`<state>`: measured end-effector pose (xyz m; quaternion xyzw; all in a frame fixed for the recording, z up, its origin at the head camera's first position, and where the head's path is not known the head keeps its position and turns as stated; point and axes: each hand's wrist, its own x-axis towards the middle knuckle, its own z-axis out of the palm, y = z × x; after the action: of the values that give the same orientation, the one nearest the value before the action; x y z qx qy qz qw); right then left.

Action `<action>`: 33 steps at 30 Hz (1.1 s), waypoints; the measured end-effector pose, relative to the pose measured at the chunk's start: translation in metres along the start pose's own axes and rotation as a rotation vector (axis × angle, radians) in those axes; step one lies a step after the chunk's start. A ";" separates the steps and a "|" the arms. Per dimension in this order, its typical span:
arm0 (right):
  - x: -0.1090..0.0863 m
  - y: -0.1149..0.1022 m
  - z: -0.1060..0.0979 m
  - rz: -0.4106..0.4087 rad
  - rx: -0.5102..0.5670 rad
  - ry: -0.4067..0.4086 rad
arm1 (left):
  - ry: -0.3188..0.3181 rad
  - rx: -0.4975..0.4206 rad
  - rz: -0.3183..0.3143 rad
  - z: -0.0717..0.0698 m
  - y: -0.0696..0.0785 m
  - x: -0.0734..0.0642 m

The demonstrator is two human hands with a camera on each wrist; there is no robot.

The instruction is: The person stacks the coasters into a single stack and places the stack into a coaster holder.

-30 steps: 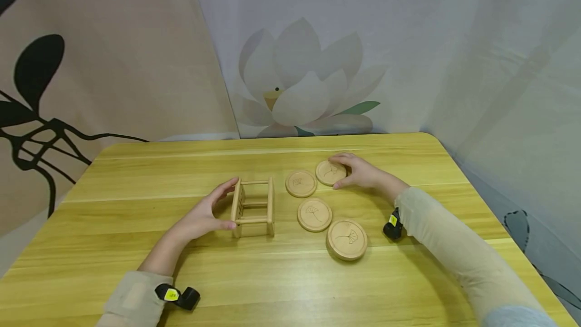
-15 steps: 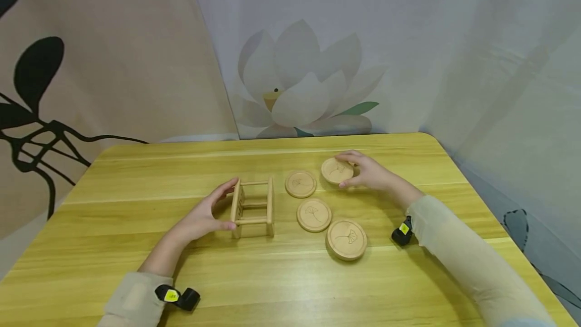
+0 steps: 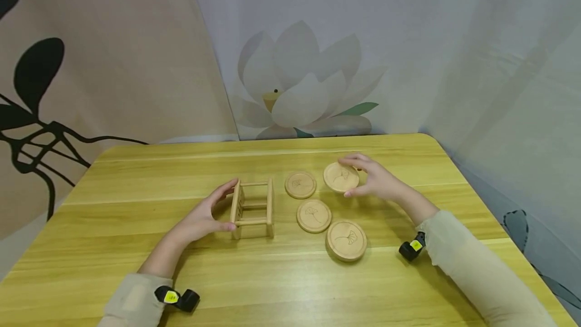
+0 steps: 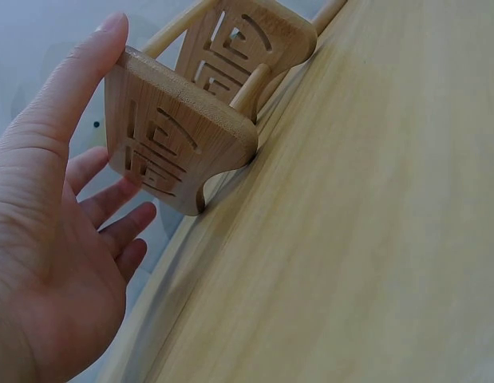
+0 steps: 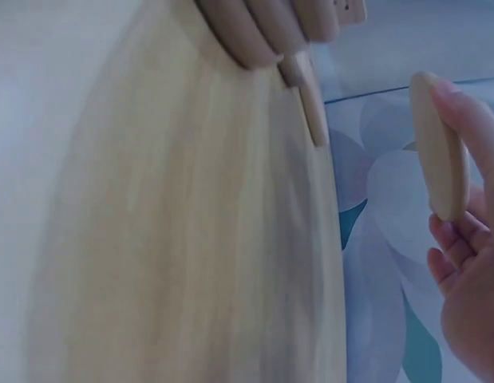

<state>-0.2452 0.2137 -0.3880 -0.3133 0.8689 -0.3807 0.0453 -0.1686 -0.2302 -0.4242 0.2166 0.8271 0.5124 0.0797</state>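
One rack (image 4: 179, 112) on the table (image 3: 272, 291), left end pinched between left hand's (image 3: 199, 222) thumb and fingers, apparently for steadiness; one coaster (image 3: 341, 177), raised, rim-pinched by right hand (image 3: 375, 179), seemingly for easy carrying.

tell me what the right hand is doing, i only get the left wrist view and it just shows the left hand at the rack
Observer: The right hand grips a round wooden disc by its edge.
Operator: ok is it set down or up
Observer: Up; the right wrist view shows it held apart from the table.
Operator: any more like it around
Observer: Yes, the head view shows other discs lying to the right of the rack.
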 end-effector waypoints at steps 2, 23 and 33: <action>-0.004 -0.003 0.000 -0.005 0.008 0.006 | 0.002 0.003 -0.002 0.000 0.000 0.000; -0.046 -0.044 0.004 -0.119 0.047 0.066 | -0.003 -0.011 0.011 -0.001 0.002 -0.001; -0.061 -0.047 0.015 -0.156 0.036 0.056 | -0.008 -0.019 0.023 -0.001 0.002 -0.001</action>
<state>-0.1677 0.2157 -0.3760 -0.3682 0.8358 -0.4073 -0.0030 -0.1673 -0.2307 -0.4221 0.2277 0.8193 0.5202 0.0792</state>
